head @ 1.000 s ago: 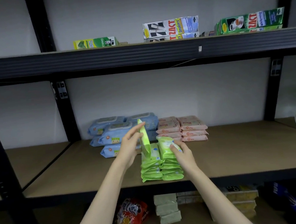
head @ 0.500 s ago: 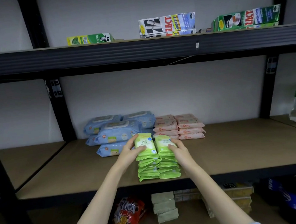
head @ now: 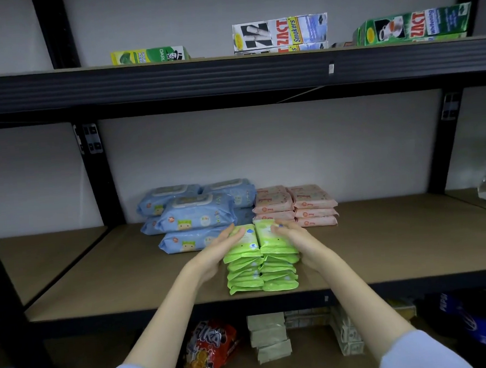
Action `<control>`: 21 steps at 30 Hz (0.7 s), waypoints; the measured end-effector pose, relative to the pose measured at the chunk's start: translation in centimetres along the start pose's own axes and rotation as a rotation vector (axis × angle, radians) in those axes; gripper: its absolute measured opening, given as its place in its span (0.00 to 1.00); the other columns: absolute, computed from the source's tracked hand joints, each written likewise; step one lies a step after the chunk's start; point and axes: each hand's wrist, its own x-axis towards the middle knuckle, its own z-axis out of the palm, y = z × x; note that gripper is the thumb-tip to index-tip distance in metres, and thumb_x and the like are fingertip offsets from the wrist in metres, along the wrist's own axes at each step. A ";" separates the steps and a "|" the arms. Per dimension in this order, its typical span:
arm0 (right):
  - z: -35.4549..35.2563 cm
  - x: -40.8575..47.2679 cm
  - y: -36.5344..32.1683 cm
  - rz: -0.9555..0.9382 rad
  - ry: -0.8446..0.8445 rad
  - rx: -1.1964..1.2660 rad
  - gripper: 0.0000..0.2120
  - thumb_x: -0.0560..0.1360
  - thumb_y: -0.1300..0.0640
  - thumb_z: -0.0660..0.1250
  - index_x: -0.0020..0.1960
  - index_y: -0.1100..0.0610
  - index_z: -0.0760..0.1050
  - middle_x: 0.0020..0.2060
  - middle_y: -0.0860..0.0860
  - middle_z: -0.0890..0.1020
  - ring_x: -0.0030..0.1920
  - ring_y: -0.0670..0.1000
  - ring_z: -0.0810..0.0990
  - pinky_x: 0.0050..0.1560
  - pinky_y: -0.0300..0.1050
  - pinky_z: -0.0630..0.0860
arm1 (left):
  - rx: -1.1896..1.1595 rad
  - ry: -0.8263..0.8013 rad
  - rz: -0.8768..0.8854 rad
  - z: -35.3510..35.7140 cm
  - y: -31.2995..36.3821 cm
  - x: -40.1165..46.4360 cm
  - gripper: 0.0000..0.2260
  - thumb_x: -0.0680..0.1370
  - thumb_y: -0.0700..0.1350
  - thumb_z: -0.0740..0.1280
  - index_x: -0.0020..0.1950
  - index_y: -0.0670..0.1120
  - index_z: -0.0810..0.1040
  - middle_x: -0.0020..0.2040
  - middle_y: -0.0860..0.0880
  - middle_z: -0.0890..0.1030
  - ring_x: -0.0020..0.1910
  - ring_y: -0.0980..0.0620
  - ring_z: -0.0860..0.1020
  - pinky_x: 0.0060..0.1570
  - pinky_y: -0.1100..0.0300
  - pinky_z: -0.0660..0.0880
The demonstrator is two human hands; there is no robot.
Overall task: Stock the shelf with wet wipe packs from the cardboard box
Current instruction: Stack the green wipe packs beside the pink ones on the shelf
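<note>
Just in front of the pink packs [head: 295, 206], both green stacks [head: 261, 257] now sit level on the shelf [head: 384, 248]; the tilted pack has settled, and left hand [head: 215, 254] and right hand [head: 300, 243], fingers spread, press the sides square.

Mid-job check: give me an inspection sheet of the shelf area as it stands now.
Surface: brown middle shelf board, mostly bare to the right.
Job's things: two side-by-side stacks of green wet wipe packs at the front edge; cardboard box not in view.
Clutter: blue wipe packs and pink wipe packs behind.
Grippers: left hand and right hand flank the green stacks, fingers on the top packs.
Cables: nothing seen.
Surroundings: toothpaste boxes above; red snack bag below.
</note>
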 end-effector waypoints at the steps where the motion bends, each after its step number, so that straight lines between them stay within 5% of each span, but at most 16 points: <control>1: 0.1 0.0 0.0 0.002 -0.015 -0.003 0.24 0.74 0.54 0.67 0.69 0.53 0.66 0.65 0.53 0.72 0.59 0.52 0.75 0.59 0.45 0.73 | 0.021 0.001 -0.004 0.1 0.0 0.1 0.33 0.74 0.59 0.64 0.75 0.55 0.54 0.76 0.53 0.54 0.75 0.50 0.54 0.73 0.50 0.50; 6: 0.8 0.3 -0.3 0.033 -0.038 -0.043 0.26 0.74 0.53 0.68 0.69 0.52 0.64 0.65 0.55 0.72 0.60 0.55 0.76 0.63 0.54 0.73 | 0.079 0.023 -0.014 0.7 0.4 0.3 0.36 0.74 0.56 0.66 0.76 0.55 0.51 0.77 0.49 0.50 0.75 0.48 0.53 0.72 0.52 0.53; 12: 0.7 1.0 -0.4 0.081 -0.046 -0.022 0.27 0.75 0.55 0.66 0.71 0.54 0.59 0.63 0.56 0.73 0.58 0.56 0.77 0.60 0.52 0.74 | 0.033 0.045 0.002 1.0 0.2 0.2 0.31 0.77 0.57 0.60 0.76 0.54 0.50 0.77 0.50 0.49 0.76 0.49 0.50 0.72 0.52 0.51; 18: 0.9 0.8 -0.1 0.067 -0.017 -0.150 0.28 0.77 0.53 0.63 0.72 0.54 0.54 0.65 0.56 0.69 0.57 0.54 0.74 0.58 0.45 0.71 | 0.000 0.066 0.041 1.3 -0.3 0.3 0.32 0.77 0.50 0.64 0.76 0.53 0.51 0.77 0.50 0.51 0.75 0.49 0.53 0.70 0.55 0.55; 21: 0.8 0.9 -0.3 0.064 -0.027 -0.147 0.31 0.76 0.49 0.64 0.73 0.54 0.53 0.67 0.55 0.68 0.62 0.56 0.73 0.64 0.49 0.70 | -0.069 0.054 0.005 0.9 -0.2 0.2 0.32 0.76 0.56 0.64 0.76 0.55 0.52 0.77 0.52 0.53 0.75 0.50 0.54 0.71 0.52 0.53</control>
